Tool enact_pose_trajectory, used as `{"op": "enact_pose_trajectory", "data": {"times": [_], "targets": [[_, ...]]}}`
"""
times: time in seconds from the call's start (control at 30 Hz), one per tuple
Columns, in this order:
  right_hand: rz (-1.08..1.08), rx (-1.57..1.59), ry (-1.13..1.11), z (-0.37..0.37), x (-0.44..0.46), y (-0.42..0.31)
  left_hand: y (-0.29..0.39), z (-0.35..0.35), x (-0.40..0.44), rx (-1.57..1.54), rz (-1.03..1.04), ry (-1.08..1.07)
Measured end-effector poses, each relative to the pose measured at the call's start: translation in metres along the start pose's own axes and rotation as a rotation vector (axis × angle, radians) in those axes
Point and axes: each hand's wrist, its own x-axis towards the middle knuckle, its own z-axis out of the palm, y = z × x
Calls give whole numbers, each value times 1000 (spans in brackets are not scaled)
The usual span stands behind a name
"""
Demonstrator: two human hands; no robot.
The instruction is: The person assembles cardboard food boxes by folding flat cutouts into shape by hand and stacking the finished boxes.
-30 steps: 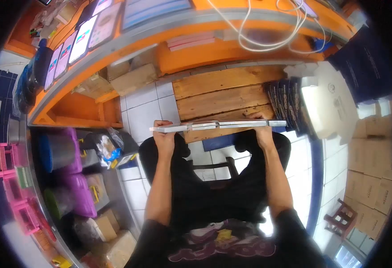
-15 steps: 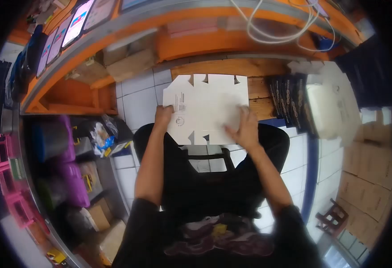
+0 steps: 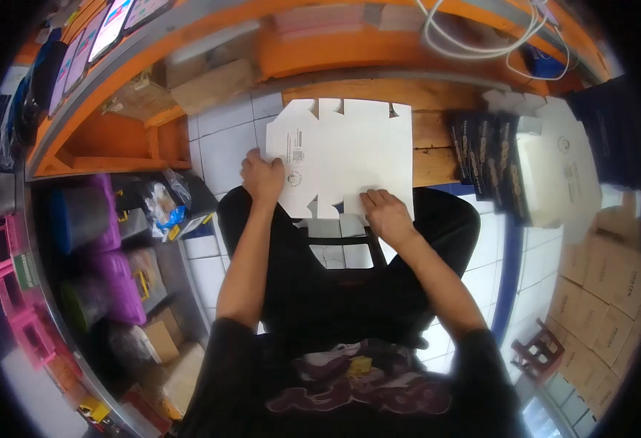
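A flat white die-cut cardboard box blank [image 3: 342, 153] lies over my lap and the wooden plank in front of me. It has notches along its top and bottom edges and small dark print on its left part. My left hand [image 3: 263, 179] holds the left edge, thumb on top of the board and fingers outside the edge. At the lower right edge, my right hand [image 3: 387, 213] has its fingers bent over the board; its thumb is hidden. Close to that hand, a small bottom flap [image 3: 351, 225] angles downward.
Dark printed boxes [image 3: 481, 153] and more white box blanks [image 3: 557, 160] stand to the right. Brown cartons [image 3: 597, 306] are stacked beyond. An orange shelf [image 3: 320, 62] with phones [image 3: 109, 29] and a white cable [image 3: 473, 47] runs ahead. Purple bins [image 3: 116, 285] sit left.
My right hand has moved from the blank's right part down to its lower edge, where a flap now tilts down. My left hand's fingers have shifted outward along the left edge.
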Motion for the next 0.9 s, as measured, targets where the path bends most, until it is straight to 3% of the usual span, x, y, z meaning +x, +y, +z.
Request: {"op": "enact_pose_trajectory", "data": {"times": [0.03, 0.13, 0.2, 0.23, 0.33, 0.47, 0.63, 0.73, 0.8, 0.87, 0.9], "targets": [[6, 6, -7, -6, 5, 4, 19, -13, -24, 297, 240, 238], [21, 206, -170, -19, 31, 26, 36, -29, -74, 102, 554, -34], [25, 175, -466, -40, 64, 39, 34, -24, -101, 88, 752, -290], [30, 180, -462, -40, 76, 49, 44, -28, -114, 157, 775, -379], [42, 275, -636, -42, 106, 71, 42, -20, -122, 407, 867, -368], [105, 401, -816, -27, 121, 85, 19, 6, -109, 621, 1046, -216], [133, 468, -777, -33, 114, 85, 31, 8, -101, 553, 1151, -217], [37, 372, -684, -41, 100, 73, 45, 7, -90, 437, 1009, -323], [95, 311, -693, -60, 69, 54, 59, 4, -72, 417, 793, -593], [180, 233, -453, -75, 27, 44, 62, 11, -51, 442, 776, -607], [170, 229, -463, -68, 4, 42, 75, 2, -45, 449, 736, -710]]}}
